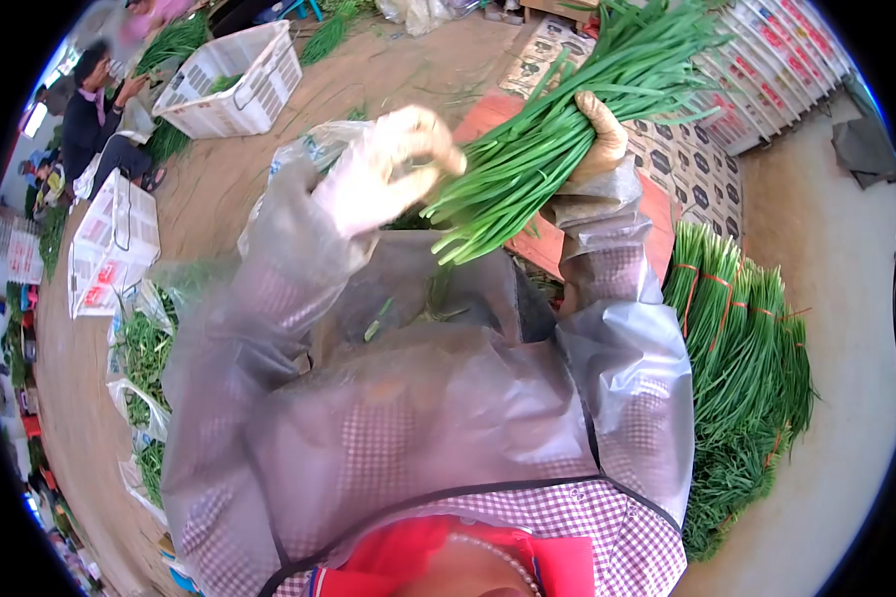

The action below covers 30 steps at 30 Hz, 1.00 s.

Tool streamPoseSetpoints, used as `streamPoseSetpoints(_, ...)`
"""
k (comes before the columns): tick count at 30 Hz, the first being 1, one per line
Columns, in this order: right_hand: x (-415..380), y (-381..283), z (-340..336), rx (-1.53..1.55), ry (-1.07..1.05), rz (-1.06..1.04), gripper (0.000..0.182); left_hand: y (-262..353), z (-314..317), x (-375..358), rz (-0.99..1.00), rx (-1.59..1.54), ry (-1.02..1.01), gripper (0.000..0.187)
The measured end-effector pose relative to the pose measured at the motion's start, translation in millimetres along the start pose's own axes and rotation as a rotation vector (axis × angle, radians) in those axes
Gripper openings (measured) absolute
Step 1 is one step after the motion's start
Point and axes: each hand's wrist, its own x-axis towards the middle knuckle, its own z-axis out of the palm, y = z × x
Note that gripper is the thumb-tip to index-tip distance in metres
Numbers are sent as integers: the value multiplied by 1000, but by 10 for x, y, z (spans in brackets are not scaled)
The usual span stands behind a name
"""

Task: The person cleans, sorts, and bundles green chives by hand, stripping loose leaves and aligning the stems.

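My right hand (601, 139), in a pale glove, is wrapped round a thick bunch of garlic chives (558, 129). The leaves fan out to the upper right, and the pale stem ends point down and left toward my lap. My left hand (393, 164), also gloved and slightly blurred, is raised beside the stem ends. Its fingers are curved, with a gap between thumb and forefinger and nothing visible in it. Loose bits of green (378, 320) lie on the grey apron (418, 368) over my lap.
Tied chive bundles (737, 308) are stacked at my right, near a reddish board (538, 244). White crates (237, 121) stand at the upper left, where a person (95, 129) sits. Stacked white crates (767, 70) are at the upper right. Bags of loose greens (147, 348) lie at my left.
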Motion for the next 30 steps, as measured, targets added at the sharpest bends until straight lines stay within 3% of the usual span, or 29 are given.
streamPoseSetpoints(1,-67,-70,16,-60,7,-31,41,78,42,-61,81,99,-22,24)
streamPoseSetpoints(6,-111,-234,-88,-29,63,-139,40,130,330,-173,25,296,16,23)
streamPoseSetpoints(14,-245,-306,-109,-48,49,-150,41,-1,621,-25,45,187,63,7)
streamPoseSetpoints(16,-238,-306,-132,-119,45,-188,41,51,652,19,-225,-281,43,4)
streamPoseSetpoints(17,-244,-305,-148,-120,48,-191,41,61,647,36,-224,-283,40,4)
streamPoseSetpoints(21,-276,-334,-167,-168,39,-227,42,166,469,45,-209,-775,126,8)
streamPoseSetpoints(25,-296,-453,-231,-148,31,-228,42,203,198,-59,37,-963,-122,13)
streamPoseSetpoints(26,-308,-515,-264,-161,33,-220,41,142,91,-29,21,-783,-236,18)
streamPoseSetpoints(27,-286,-580,-341,-263,51,-268,41,122,118,71,24,-791,-246,18)
streamPoseSetpoints(29,-265,-677,-362,-341,61,-315,39,125,230,316,-255,-351,-61,29)
streamPoseSetpoints(30,-275,-716,-326,-428,29,-368,38,-4,282,443,-323,-236,-118,51)
